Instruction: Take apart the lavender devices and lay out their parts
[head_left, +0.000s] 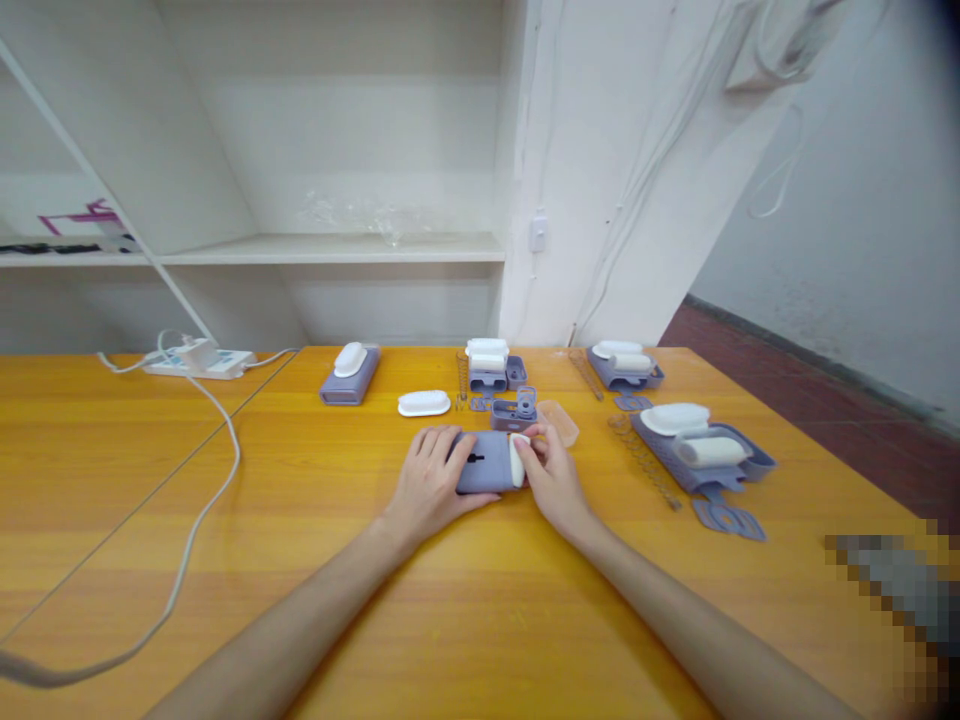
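My left hand is wrapped around a grey-purple plastic housing with a small black slot, lying sideways on the table. At its right end sits a white rounded piece, pinched between the thumb and fingers of my right hand. The piece touches the housing's end; how deep it goes in I cannot tell. Just beyond my hands stand a small grey-purple tray with parts in it and a peach translucent flat piece. A white oval part lies behind my left hand.
Farther back are an assembled grey-purple unit, a metal spring and stacked parts. On the right lie two more part sets with springs and flat plates. A power strip and cable lie left.
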